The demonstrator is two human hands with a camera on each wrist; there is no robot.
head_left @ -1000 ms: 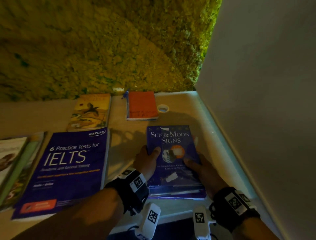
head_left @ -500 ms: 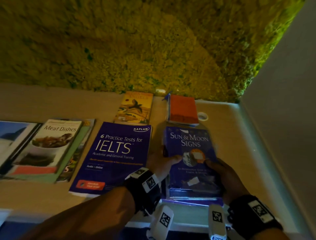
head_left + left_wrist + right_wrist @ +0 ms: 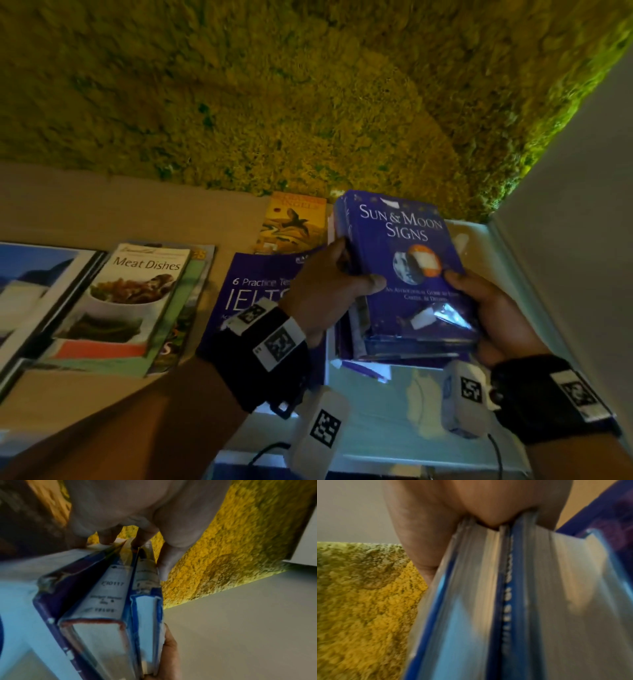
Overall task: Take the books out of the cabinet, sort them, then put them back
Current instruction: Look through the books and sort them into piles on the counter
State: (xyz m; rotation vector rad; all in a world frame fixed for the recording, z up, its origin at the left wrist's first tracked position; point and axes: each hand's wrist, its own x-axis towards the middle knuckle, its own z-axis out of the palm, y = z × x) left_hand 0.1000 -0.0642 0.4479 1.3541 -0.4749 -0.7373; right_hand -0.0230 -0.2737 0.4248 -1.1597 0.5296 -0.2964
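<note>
Left hand [image 3: 329,291]: grasps the left side of a small stack of blue books, thumb laid across the front cover of the top one, fingers curled round the spines; the grip is clenched on the stack.
Right hand [image 3: 493,308]: grasps the right side of the same stack, thumb on the front cover, fingers under it; this grip is clenched on the stack too.
Sun & Moon Signs book [image 3: 407,260]: top of the held stack, cover facing up and toward the camera, far end tilted upward, raised off the counter.
Stack seen from the wrists: the left wrist view shows at least two blue-covered books [image 3: 109,615] pressed together, spines and page edges toward the camera; the right wrist view shows their page blocks [image 3: 488,601], blurred.
IELTS practice tests book [image 3: 253,291]: lies flat on the counter, just left of the held stack, partly hidden by the left hand and wrist.
Yellow bird-cover book [image 3: 294,222]: flat on the counter behind the IELTS book, near the wall.
Meat Dishes book [image 3: 137,284]: lies on top of a pile of thin books further left.
Counter [image 3: 102,205]: beige, carrying the spread-out books.
Moss wall [image 3: 274,102]: yellow-green, rough, behind the counter.
White panel [image 3: 582,240]: stands at the right end of the counter.
</note>
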